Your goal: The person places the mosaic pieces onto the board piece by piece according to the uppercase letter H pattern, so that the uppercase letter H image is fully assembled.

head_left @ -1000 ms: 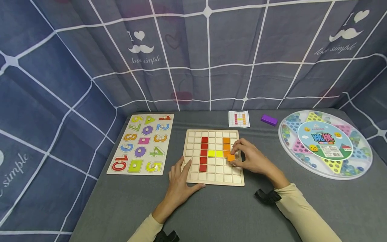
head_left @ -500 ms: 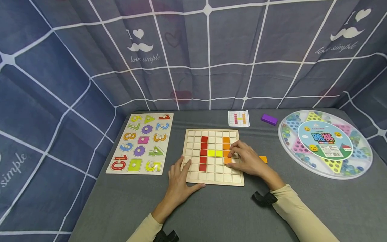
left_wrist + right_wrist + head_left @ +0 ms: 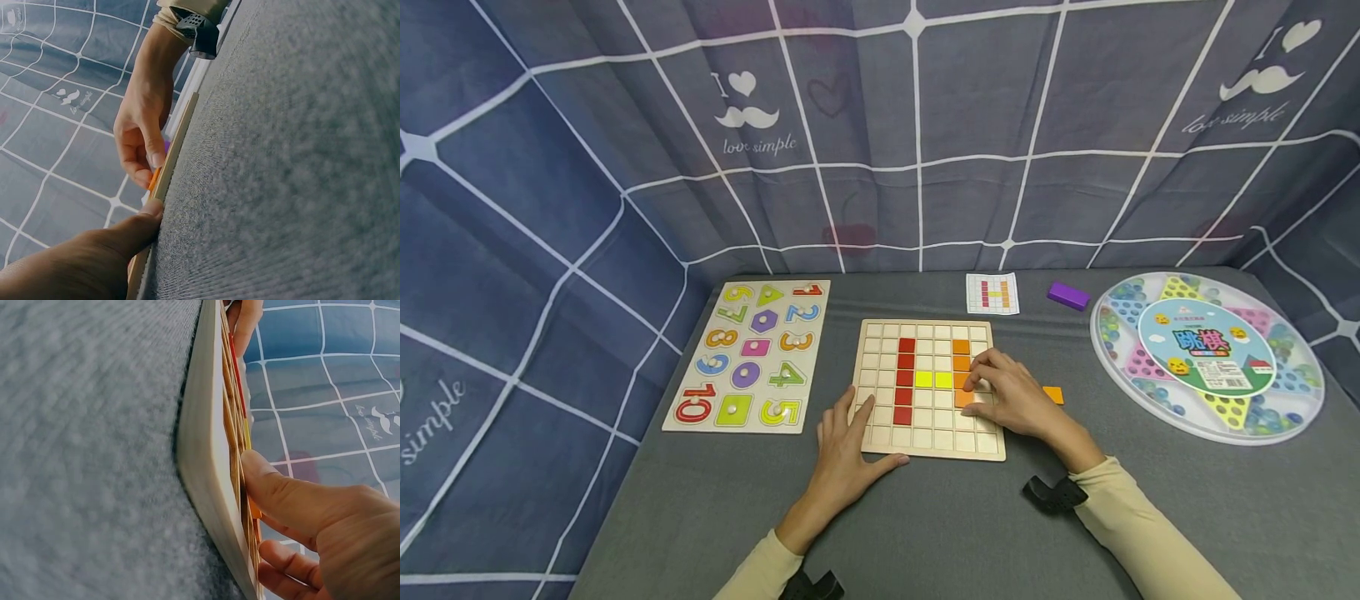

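A wooden grid board point(image 3: 932, 433) lies on the table, bearing a column of red tiles point(image 3: 906, 376), two yellow tiles point(image 3: 934, 380) and a column of orange tiles point(image 3: 961, 362). My right hand point(image 3: 1018, 402) pinches the lowest orange tile point(image 3: 962, 400) between thumb and fingers, at that column's lower end. In the left wrist view the thumb and fingertips meet at an orange tile point(image 3: 154, 179) close over the board. My left hand point(image 3: 844, 454) rests with spread fingers on the board's left and front edges. Another orange tile point(image 3: 1054, 396) lies beside the right hand.
Behind the board is a small pattern card point(image 3: 992, 294) with a purple block point(image 3: 1067, 297) to its right. A number-and-shape puzzle board point(image 3: 747, 408) lies at the left, a round game board point(image 3: 1206, 342) at the right. A grid-patterned curtain point(image 3: 865, 100) hangs behind the table.
The orange tile in my right hand has gone from tilted to lying in line below the orange column. The right hand shifted slightly left, uncovering another orange tile. The left hand stays still.
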### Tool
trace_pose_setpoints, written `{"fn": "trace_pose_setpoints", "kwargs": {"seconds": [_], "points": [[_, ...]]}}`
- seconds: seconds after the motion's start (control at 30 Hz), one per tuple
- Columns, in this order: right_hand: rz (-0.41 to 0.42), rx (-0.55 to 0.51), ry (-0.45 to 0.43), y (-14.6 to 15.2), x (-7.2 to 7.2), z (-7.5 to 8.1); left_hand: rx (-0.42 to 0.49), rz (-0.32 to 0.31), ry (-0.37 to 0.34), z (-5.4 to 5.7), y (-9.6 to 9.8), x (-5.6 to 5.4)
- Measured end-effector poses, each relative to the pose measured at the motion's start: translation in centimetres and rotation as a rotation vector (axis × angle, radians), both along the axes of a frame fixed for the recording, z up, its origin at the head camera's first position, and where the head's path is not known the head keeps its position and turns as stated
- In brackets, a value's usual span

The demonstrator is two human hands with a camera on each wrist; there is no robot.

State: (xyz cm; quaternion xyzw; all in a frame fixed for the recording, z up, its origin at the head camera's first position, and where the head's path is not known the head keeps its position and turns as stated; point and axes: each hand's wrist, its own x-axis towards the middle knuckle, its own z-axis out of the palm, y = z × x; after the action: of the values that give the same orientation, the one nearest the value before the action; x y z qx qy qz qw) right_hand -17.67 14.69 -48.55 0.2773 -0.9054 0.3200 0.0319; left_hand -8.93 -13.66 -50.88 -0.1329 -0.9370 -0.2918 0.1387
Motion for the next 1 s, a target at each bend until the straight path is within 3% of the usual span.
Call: {"fn": "trace_pose_setpoints", "kwargs": {"seconds": [0.43,0.7,1.0], "points": [[0.05,-0.005,0.021,0.2,-0.2,0.0,-0.001,0.01,-0.005,0.1,-0.1,0.0],[0.132,-0.033,0.012,1.3,-0.2,0.1,-0.002,0.004,0.001,0.0,-0.3,0.2],[0.075,-0.033,0.069,5.1,0.5,0.3,0.024,-0.001,-0.035,-0.1,-0.2,0.1]]}}
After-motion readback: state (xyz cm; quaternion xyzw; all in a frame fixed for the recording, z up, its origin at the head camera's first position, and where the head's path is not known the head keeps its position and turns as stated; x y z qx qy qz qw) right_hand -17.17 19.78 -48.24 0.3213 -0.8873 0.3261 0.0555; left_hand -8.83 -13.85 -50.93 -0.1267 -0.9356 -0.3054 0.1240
